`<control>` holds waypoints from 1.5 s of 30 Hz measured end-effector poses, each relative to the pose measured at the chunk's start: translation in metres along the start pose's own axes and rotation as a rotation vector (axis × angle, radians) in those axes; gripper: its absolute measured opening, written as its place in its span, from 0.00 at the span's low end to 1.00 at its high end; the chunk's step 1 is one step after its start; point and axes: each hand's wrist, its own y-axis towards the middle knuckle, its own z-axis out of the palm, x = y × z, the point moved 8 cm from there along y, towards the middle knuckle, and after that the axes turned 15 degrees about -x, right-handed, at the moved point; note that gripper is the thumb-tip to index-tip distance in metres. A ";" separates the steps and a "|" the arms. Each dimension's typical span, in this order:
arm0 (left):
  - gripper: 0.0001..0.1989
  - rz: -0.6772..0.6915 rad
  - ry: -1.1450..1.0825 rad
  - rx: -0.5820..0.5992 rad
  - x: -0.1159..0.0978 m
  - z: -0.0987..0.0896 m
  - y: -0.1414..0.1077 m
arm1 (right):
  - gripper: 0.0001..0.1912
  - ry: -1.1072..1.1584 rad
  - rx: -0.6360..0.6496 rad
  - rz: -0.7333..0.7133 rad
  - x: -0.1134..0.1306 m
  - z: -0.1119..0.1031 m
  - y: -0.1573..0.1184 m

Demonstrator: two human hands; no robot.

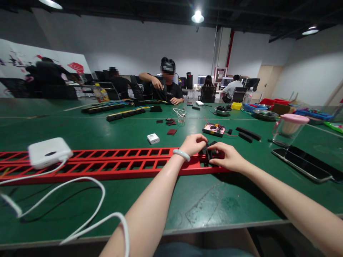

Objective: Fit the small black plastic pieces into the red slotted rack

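A long red slotted frame (118, 167) lies across the green table. At its right end is a small black part (210, 154), partly hidden by fingers. My right hand (227, 156) grips this part with thumb and fingers from the right. My left hand (193, 144), with a pale bracelet on the wrist, is closed at the part's upper left side; what its fingertips hold is too hidden to make out. The left forearm crosses over the frame's front edge.
A white box (49, 151) with a looping white cable sits on the frame's left. Beyond are a white adapter (153, 138) and a wired board (213, 129). Phones (301, 164) and a pink-lidded jug (288, 132) stand right. A person (174, 91) sits opposite.
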 end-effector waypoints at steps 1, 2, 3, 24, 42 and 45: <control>0.11 -0.009 0.048 -0.033 0.004 -0.003 0.002 | 0.22 0.007 0.019 0.008 0.000 0.002 -0.001; 0.11 -0.015 0.097 -0.063 0.007 -0.005 0.003 | 0.23 0.016 0.036 0.011 0.000 0.004 -0.002; 0.11 -0.020 0.142 -0.089 0.010 -0.007 0.005 | 0.24 0.022 0.051 0.007 0.002 0.006 -0.003; 0.18 -0.161 0.528 -0.068 0.060 -0.013 0.013 | 0.20 -0.093 0.157 -0.107 0.003 0.014 -0.005; 0.21 0.014 0.431 0.250 0.060 0.025 0.015 | 0.16 -0.607 0.194 -0.574 0.049 0.029 -0.012; 0.21 -0.007 0.449 0.243 0.060 0.024 0.015 | 0.17 -0.593 0.212 -0.589 0.049 0.029 -0.010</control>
